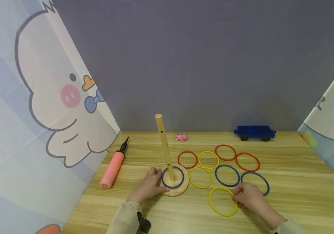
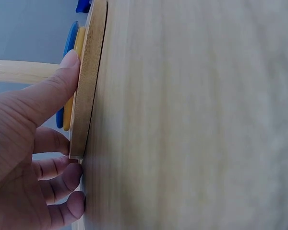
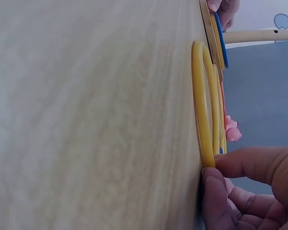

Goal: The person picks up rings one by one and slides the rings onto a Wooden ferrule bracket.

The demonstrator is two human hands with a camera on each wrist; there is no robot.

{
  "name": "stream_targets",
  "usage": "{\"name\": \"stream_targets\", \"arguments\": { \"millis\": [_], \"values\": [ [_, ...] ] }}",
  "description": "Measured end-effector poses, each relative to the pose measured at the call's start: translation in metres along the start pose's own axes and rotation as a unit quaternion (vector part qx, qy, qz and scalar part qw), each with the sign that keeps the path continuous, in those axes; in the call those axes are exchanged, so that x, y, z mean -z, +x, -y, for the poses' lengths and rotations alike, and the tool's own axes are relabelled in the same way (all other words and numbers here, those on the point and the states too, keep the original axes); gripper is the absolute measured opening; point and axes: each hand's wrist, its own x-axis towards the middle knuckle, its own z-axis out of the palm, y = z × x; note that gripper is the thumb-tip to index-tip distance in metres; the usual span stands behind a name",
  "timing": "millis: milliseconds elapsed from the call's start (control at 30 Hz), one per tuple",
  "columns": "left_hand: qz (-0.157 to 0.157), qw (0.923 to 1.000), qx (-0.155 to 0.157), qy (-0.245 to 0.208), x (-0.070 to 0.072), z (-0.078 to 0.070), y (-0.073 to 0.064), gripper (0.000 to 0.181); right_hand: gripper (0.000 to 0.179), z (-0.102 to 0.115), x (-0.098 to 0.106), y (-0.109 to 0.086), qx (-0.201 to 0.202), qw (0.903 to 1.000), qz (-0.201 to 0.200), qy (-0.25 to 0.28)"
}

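Note:
A wooden peg stand [image 1: 164,143] rises from a round base, leaning a little in the head view. My left hand [image 1: 147,186] holds the left edge of that base, thumb on top and the other fingers along its rim. Around the foot of the peg lies a blue ring [image 2: 71,37], stacked on a yellow ring [image 2: 68,115] that shows in the left wrist view. Farther right, my right hand [image 1: 250,196] pinches the right side of another yellow ring [image 3: 200,91] between thumb and fingertips, low over the table.
Red rings [image 1: 187,151], more yellow rings [image 1: 200,188] and blue rings [image 1: 227,186] lie on the table [image 1: 298,191] right of the stand. Behind them are a small pink animal figure [image 1: 181,137] and a blue toy wagon [image 1: 254,131]. A pink hand pump [image 1: 112,169] lies at left.

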Motion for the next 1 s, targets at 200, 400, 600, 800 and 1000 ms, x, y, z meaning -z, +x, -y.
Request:
{"name": "stream_targets", "arguments": {
  "millis": [200, 400, 600, 800, 1000],
  "values": [
    [0.003, 1.0, 0.001, 0.005, -0.001, 0.0, 0.0, 0.097, 0.012, -0.003, 0.001, 0.002, -0.003, 0.9998, 0.019, 0.006],
    [0.003, 1.0, 0.0, 0.002, -0.001, 0.0, 0.0, 0.102, 0.008, -0.007, 0.005, 0.003, 0.0, 0.9967, 0.055, 0.059],
    [0.004, 1.0, 0.0, 0.001, 0.0, -0.001, 0.0, 0.107, 0.006, -0.008, 0.011, 0.004, 0.028, 0.9902, 0.092, 0.101],
    [0.003, 1.0, -0.003, 0.0, 0.001, -0.002, 0.0, 0.112, 0.006, -0.004, 0.014, 0.006, 0.032, 0.9874, 0.087, 0.128],
    [0.004, 1.0, -0.003, 0.003, 0.001, -0.003, 0.0, 0.116, 0.008, 0.004, 0.017, 0.008, 0.028, 0.9824, 0.09, 0.162]
  ]
}}
